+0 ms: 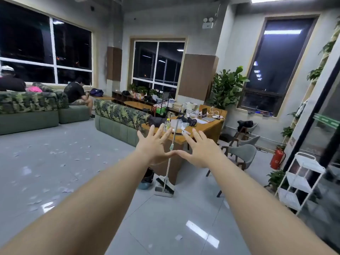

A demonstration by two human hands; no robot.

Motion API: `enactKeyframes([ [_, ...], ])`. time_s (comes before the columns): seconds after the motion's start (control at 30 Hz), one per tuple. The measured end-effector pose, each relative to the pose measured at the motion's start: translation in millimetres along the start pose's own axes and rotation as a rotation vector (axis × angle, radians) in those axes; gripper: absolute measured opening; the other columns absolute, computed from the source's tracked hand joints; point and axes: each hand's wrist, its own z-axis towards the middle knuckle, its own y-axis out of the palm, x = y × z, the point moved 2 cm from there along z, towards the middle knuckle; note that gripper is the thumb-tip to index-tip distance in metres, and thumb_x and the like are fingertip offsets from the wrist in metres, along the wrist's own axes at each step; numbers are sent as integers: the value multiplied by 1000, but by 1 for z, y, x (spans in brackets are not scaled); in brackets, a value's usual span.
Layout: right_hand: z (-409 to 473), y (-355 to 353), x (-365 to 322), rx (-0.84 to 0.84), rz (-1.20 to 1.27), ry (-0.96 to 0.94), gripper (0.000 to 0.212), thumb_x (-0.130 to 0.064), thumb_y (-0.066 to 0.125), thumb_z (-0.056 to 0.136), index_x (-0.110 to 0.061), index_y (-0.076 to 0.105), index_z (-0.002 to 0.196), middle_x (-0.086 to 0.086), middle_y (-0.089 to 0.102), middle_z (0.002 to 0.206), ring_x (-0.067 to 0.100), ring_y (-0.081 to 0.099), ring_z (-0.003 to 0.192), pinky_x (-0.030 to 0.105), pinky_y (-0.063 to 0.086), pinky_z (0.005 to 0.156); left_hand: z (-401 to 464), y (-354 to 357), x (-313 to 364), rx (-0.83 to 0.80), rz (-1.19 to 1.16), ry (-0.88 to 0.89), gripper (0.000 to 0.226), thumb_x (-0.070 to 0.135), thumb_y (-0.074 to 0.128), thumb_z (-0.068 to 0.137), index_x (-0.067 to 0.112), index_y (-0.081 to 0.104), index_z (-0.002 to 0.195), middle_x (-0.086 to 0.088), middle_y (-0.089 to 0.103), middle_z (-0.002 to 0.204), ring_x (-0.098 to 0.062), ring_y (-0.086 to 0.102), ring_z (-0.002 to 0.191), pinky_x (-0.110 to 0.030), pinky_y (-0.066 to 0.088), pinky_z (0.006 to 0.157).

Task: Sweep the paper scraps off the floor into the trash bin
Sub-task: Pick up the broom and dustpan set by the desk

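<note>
Both hands, left (153, 144) and right (201, 148), spread wide and empty, thumbs touching, likely reaching for the broom (168, 173) propped against the desk (211, 129), scraps (60, 162) littering the floor left.

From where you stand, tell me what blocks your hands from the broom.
Nothing visible does. Left hand and right hand are open in mid-air; the broom leans on the wooden desk straight ahead, with bare floor tiles between.

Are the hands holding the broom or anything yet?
No. The left hand and right hand are spread open, holding nothing. The broom leans untouched against the desk.
</note>
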Motion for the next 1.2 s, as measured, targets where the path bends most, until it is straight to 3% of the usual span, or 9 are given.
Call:
enactKeyframes([
  [0.27, 51, 77, -13, -310, 56, 1, 84, -81, 15, 86, -37, -2, 156, 1, -2, 165, 24, -1, 151, 50, 26, 116, 36, 42, -31, -101, 130, -3, 94, 83, 23, 92, 35, -16, 162, 2, -17, 172, -29, -7, 159, -73, 15, 118],
  [0.47, 116, 125, -27, -324, 20, 84, 85, -79, 17, 88, -33, -7, 156, 4, 0, 165, 27, 5, 150, 49, 30, 111, 94, 91, -74, -130, 135, 26, 89, 76, 28, 97, 30, -9, 164, -1, -10, 173, -30, 3, 158, -67, 26, 118],
  [0.6, 172, 152, -46, -393, 41, 140, 84, -76, 18, 90, -30, -8, 156, 6, 0, 164, 29, 7, 150, 49, 29, 112, 131, 145, -106, -251, 104, 39, 88, 72, 31, 99, 30, -12, 163, -2, -14, 172, -32, 1, 158, -60, 34, 116],
  [0.83, 264, 185, -64, -464, 99, 170, 88, -79, 20, 87, -31, -8, 156, 5, -1, 164, 31, 6, 150, 51, 26, 116, 211, 189, -163, -179, 176, 155, 78, 64, 34, 103, 30, 1, 165, -5, -8, 172, -33, 19, 153, -52, 46, 105],
  [1.03, 288, 226, -59, -525, 82, 178, 80, -74, 17, 92, -33, -8, 156, 3, -2, 164, 30, 11, 149, 48, 29, 113, 240, 234, -172, -253, 178, 203, 76, 61, 32, 104, 26, 5, 165, -8, -4, 172, -31, 32, 145, -45, 48, 99],
  [1.2, 314, 248, -33, -613, 124, 202, 87, -80, 20, 87, -34, -6, 156, 2, -2, 164, 30, 12, 149, 50, 28, 113, 266, 265, -154, -256, 128, 271, 71, 61, 28, 105, 22, 18, 163, -9, 3, 172, -31, 35, 144, -45, 47, 103],
])
